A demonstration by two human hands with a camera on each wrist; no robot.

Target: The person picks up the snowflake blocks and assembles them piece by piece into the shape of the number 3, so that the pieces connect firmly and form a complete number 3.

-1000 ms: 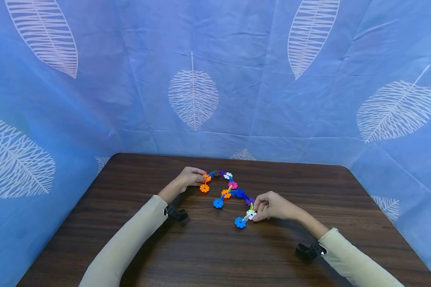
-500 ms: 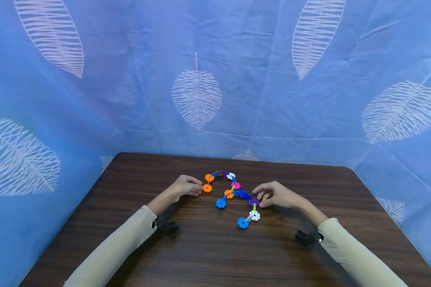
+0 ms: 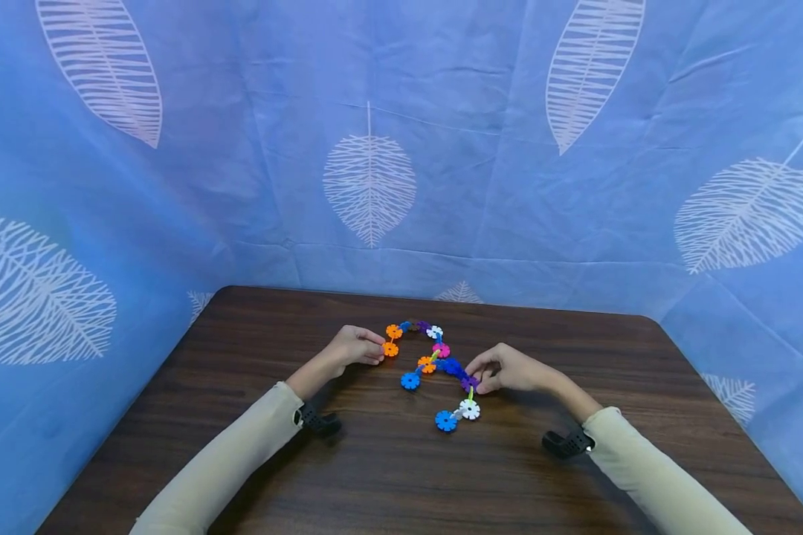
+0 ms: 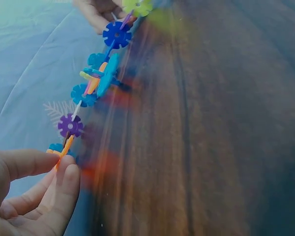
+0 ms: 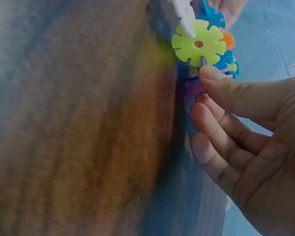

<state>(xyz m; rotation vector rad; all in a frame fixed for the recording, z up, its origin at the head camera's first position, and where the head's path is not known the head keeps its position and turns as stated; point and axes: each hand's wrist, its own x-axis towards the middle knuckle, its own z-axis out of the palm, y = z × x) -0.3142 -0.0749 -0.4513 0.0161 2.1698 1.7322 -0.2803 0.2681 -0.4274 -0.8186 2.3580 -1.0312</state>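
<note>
A chain of colourful interlocking snowflake discs stands in a bent line on the table. My left hand (image 3: 358, 347) pinches the lower orange disc (image 3: 391, 349) at the chain's left end; thumb and fingertips close on its edge in the left wrist view. With thumb and fingers, my right hand (image 3: 511, 368) pinches the purple disc (image 3: 469, 383), mostly covered by the thumb in the right wrist view. Beyond it come a yellow-green disc (image 5: 199, 43), a white disc (image 3: 470, 409) and a blue disc (image 3: 445, 421). A second blue disc (image 3: 410, 380) ends a short middle branch.
The dark wood-grain table (image 3: 375, 475) has rounded far corners. A blue cloth (image 3: 254, 186) with white leaf prints hangs behind it and at both sides. Black straps with cameras (image 3: 567, 443) sit on both wrists.
My left hand has gone from the upper orange disc to the lower one, after drawing back briefly. My right hand has shifted from the white disc up to the purple one.
</note>
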